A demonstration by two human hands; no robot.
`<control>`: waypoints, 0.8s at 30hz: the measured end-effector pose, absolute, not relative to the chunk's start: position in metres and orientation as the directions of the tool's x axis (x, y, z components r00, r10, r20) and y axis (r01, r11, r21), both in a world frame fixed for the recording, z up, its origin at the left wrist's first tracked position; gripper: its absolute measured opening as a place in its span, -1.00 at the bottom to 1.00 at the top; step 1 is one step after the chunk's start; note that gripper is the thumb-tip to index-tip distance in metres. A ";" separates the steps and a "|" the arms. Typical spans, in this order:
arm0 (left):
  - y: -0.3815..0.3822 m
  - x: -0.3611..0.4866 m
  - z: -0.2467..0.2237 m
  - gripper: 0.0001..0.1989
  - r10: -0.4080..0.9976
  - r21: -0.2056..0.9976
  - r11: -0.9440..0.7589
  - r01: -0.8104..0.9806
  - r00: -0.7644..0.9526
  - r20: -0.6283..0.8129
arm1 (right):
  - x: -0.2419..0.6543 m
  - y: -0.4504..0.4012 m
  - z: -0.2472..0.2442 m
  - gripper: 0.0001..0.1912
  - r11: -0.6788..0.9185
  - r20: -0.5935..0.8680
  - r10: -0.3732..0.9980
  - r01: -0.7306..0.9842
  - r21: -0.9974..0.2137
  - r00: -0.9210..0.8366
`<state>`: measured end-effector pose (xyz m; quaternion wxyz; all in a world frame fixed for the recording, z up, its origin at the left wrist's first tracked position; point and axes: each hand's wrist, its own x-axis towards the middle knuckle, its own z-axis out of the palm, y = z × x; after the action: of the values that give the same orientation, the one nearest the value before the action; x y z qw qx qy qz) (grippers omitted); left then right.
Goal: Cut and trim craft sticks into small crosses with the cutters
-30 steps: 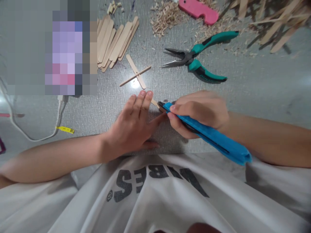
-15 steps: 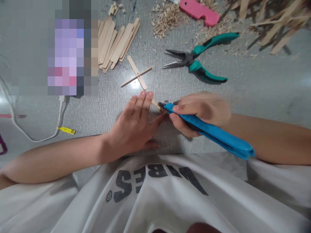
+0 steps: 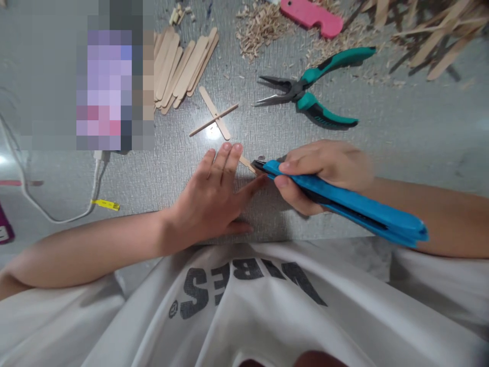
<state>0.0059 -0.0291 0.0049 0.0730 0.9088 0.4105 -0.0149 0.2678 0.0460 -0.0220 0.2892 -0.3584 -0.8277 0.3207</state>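
A blue utility knife (image 3: 344, 199) slants across my right hand (image 3: 321, 173), whose fingers are wrapped round its front part. Its dark tip touches or is just above a small wooden craft stick (image 3: 247, 164) on the table. My left hand (image 3: 214, 196) lies flat with fingers stretched out. Its fingertips and thumb press on the stick's two ends, hiding part of it. Just beyond the left fingertips, a craft stick (image 3: 208, 102) lies with a thinner stick (image 3: 198, 130) across it, making an X.
Pliers (image 3: 296, 90) with green handles lie spread beyond my right hand. Farther back are a pile of craft sticks (image 3: 187, 71), wood shavings (image 3: 260, 28), a pink cutter (image 3: 313, 18) and more wood strips (image 3: 439, 41). A white cable (image 3: 57, 221) curves at left.
My right hand and the utility knife have shifted slightly to the right, the tip sliding along the stick towards the left thumb. My left hand stays nearly still.
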 end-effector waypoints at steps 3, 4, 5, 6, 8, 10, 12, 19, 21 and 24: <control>-0.029 0.006 0.004 0.51 0.742 0.121 -0.658 0.744 0.667 -0.067 | 0.266 0.046 -0.026 -0.75 0.680 0.450 0.684 0.278 -0.678 -0.574; -0.029 0.005 0.004 0.52 0.741 0.126 -0.658 0.742 0.668 -0.070 | 0.265 0.046 -0.027 -0.73 0.691 0.462 0.673 0.269 -0.671 -0.577; -0.028 0.005 0.005 0.53 0.739 0.133 -0.657 0.742 0.669 -0.077 | 0.265 0.046 -0.028 -0.75 0.695 0.463 0.668 0.266 -0.668 -0.582; -0.028 0.005 0.005 0.53 0.737 0.139 -0.658 0.740 0.671 -0.084 | 0.265 0.047 -0.028 -0.78 0.699 0.468 0.665 0.265 -0.665 -0.582; -0.027 0.004 0.006 0.52 0.731 0.149 -0.661 0.736 0.676 -0.095 | 0.264 0.048 -0.029 -0.85 0.711 0.481 0.658 0.267 -0.651 -0.580; -0.026 0.003 0.007 0.49 0.727 0.155 -0.662 0.733 0.679 -0.104 | 0.263 0.049 -0.030 -0.88 0.729 0.504 0.645 0.264 -0.632 -0.574; -0.026 0.003 0.007 0.47 0.726 0.166 -0.659 0.734 0.678 -0.115 | 0.263 0.049 -0.030 -0.86 0.736 0.520 0.640 0.259 -0.625 -0.565; -0.029 0.004 0.003 0.49 0.739 0.155 -0.655 0.740 0.669 -0.072 | 0.263 0.048 -0.028 -0.79 0.703 0.482 0.670 0.274 -0.657 -0.564; -0.029 0.004 0.002 0.46 0.739 0.165 -0.652 0.740 0.669 -0.079 | 0.262 0.049 -0.027 -0.80 0.736 0.528 0.644 0.259 -0.626 -0.554; -0.029 0.003 0.002 0.46 0.734 0.151 -0.664 0.733 0.677 -0.058 | 0.259 0.053 -0.019 -0.80 0.790 0.568 0.591 0.271 -0.550 -0.573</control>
<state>0.0030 -0.0293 0.0016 0.0809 0.9120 0.4021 0.0039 0.2589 0.0533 -0.0195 0.3888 -0.2498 -0.8625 0.2062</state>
